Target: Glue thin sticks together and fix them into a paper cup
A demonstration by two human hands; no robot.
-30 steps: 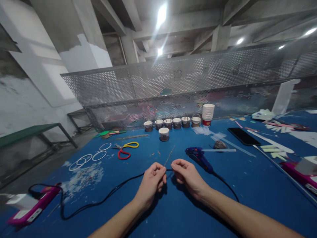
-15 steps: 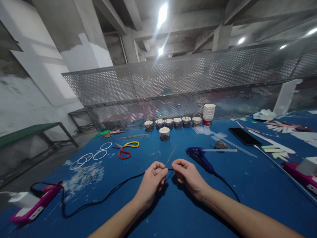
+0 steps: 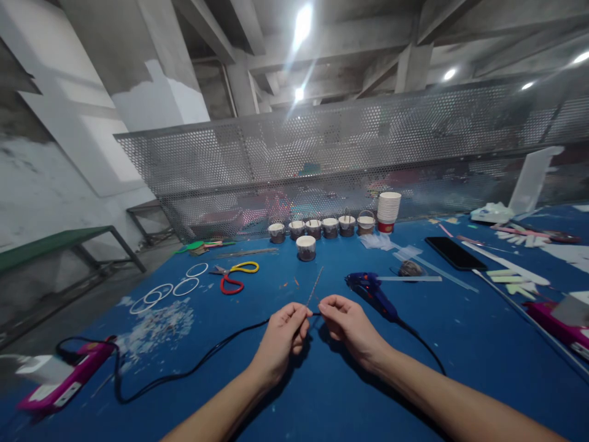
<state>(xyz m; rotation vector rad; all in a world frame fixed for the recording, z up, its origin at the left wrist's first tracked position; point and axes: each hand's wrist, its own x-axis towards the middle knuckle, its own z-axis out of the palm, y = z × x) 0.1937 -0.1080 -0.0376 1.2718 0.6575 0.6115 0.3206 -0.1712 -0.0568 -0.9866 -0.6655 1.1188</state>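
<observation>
My left hand pinches the lower end of a thin twisted strand, which sticks up stiffly and leans slightly right; twine or wire, I cannot tell. Close by on the right, my right hand has thumb and forefinger pressed together; a faint thin end shows at the fingertips, too small to name. Beyond the hands stands a small paper cup with a dark wrapped lower part. A blue glue gun with a clear glue stick lies right of my right hand. Scissors with red and yellow handles lie to the left.
A row of similar cups and a cup stack stand along the mesh panel. White rings lie left, a ball of twine and a phone right. A black cable runs behind my hands from a power strip.
The upper end of the strand has tipped a little to the left. My left fingers have shifted slightly around its base. My right hand is almost still.
</observation>
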